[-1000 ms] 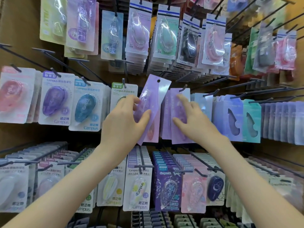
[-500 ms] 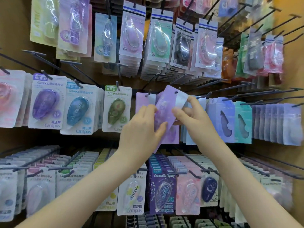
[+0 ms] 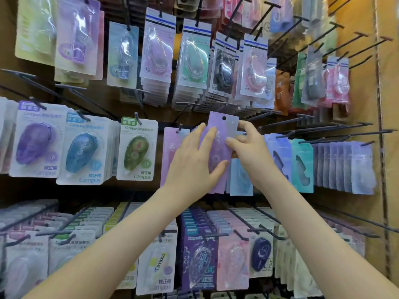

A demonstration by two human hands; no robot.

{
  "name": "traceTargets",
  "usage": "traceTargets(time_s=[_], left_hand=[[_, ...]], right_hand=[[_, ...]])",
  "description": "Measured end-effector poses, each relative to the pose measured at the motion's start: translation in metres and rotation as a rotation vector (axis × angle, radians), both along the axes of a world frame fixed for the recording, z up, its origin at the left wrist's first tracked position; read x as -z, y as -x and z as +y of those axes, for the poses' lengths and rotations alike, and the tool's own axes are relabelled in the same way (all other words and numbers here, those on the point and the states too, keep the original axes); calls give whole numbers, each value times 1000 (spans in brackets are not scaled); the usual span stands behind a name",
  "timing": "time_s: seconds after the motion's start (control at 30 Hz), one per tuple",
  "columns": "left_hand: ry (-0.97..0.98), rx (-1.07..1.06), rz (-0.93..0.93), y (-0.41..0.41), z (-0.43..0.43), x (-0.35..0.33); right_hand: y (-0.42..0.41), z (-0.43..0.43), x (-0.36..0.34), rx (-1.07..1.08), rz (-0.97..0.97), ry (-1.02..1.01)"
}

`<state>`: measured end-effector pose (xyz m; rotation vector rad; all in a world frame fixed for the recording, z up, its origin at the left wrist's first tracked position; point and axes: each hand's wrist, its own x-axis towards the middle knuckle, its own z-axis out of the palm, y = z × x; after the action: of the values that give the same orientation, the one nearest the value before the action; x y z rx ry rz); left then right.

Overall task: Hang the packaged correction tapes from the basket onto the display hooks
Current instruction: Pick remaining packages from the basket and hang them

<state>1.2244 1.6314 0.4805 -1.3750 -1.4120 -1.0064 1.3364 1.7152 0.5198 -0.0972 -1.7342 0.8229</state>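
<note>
The left hand (image 3: 194, 160) is lying with straight fingers flat against the face of the purple correction tape pack (image 3: 218, 134), thumb spread across its lower part. The right hand (image 3: 248, 152) is pinching the pack's right edge between thumb and curled forefinger. The pack is standing upright, its punched hole showing just above the fingertips. Just left of the left fingers, a pink pack (image 3: 170, 147) is hanging from a display hook (image 3: 179, 127). Below the right fingers, a pale blue pack (image 3: 240, 178) is hanging.
</note>
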Motion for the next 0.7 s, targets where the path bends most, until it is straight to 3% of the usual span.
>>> traceTargets(time_s=[0.2, 0.57, 0.7], left_hand=[[55, 45, -18, -3, -2, 3], [75, 22, -26, -3, 0, -5], [90, -14, -40, -2, 6, -2]], right_hand=[[2, 4, 2, -28, -94, 9], [4, 4, 0, 7, 13, -63], [7, 11, 6, 88, -41, -151]])
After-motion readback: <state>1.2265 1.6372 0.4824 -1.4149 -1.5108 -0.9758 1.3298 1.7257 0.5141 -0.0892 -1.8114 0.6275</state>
